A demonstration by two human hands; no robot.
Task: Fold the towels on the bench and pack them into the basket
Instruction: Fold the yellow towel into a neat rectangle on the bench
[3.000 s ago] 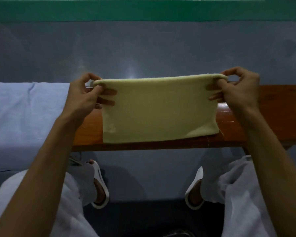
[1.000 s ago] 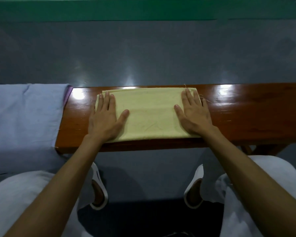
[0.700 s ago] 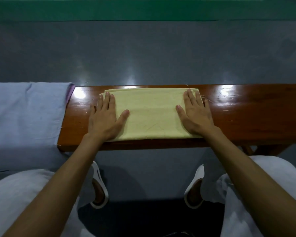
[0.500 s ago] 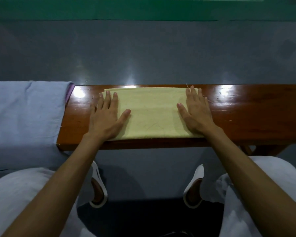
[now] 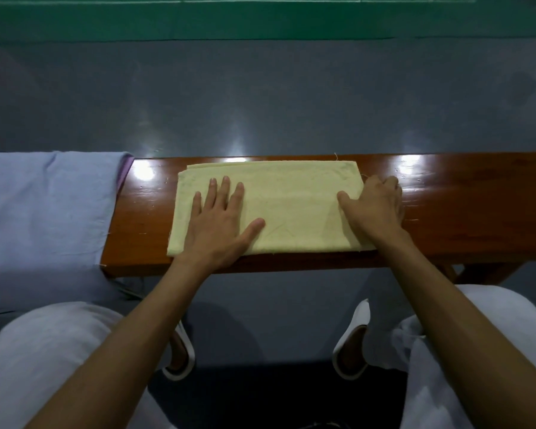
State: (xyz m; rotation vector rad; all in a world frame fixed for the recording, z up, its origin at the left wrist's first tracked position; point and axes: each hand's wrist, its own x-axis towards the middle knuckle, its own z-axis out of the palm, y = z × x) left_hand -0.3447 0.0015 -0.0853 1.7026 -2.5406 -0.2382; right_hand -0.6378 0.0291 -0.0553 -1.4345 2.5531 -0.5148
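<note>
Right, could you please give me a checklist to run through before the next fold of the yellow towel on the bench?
1. The yellow towel lies flat and wholly on the bench: ok.
2. The left hand presses flat on the towel's left half, anchoring it: ok.
3. The right hand is at the right edge, thumb on top: ok.
4. Its fingers curl past that edge; whether they are under it: cannot tell.
5. The blue cloth lies apart from the towel, with bare wood between: ok.
6. The basket is ready for packing: cannot tell, none in view.
</note>
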